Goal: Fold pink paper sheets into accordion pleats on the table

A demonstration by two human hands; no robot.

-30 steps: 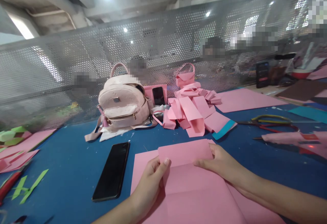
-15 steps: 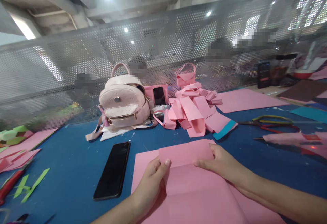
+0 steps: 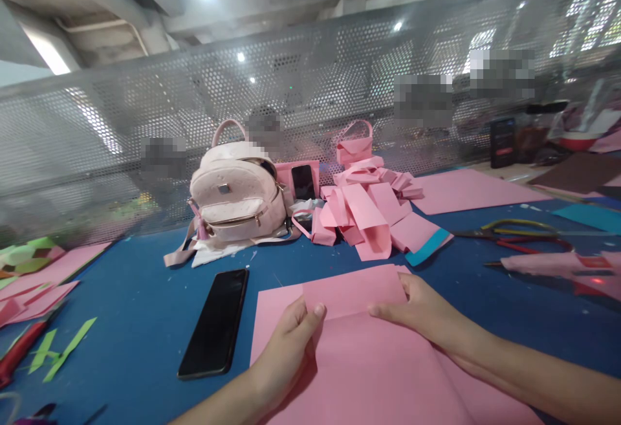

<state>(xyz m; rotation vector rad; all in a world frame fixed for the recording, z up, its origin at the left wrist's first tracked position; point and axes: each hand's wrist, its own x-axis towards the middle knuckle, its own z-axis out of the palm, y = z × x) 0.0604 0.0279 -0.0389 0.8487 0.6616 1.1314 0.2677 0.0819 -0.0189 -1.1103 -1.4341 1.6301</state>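
Both of my hands hold one sheet of pink paper [image 3: 369, 354] near its far edge. At the left side, my left hand [image 3: 290, 341] pinches it, thumb on top and the fingers mostly hidden. My right hand [image 3: 417, 305] grips the far right corner the same way, its thumb lying on the paper. Across the sheet, just below my thumbs, runs a crease. Beneath it, more pink paper shows at the left and lower right, on the blue table [image 3: 136, 321]. A black phone [image 3: 214, 325] lies left of my left hand.
A pale pink backpack [image 3: 237, 195] stands behind the phone. Beside it are a heap of folded pink paper pieces [image 3: 361, 208] and a small paper handbag [image 3: 355, 150]. Scissors [image 3: 519, 229] and a pink glue gun [image 3: 548, 263] lie at right. Green strips [image 3: 68, 350] lie at left.
Both hands keep their hold on the pink sheet in nearly the same place. A faint second crease lower on the sheet no longer shows.
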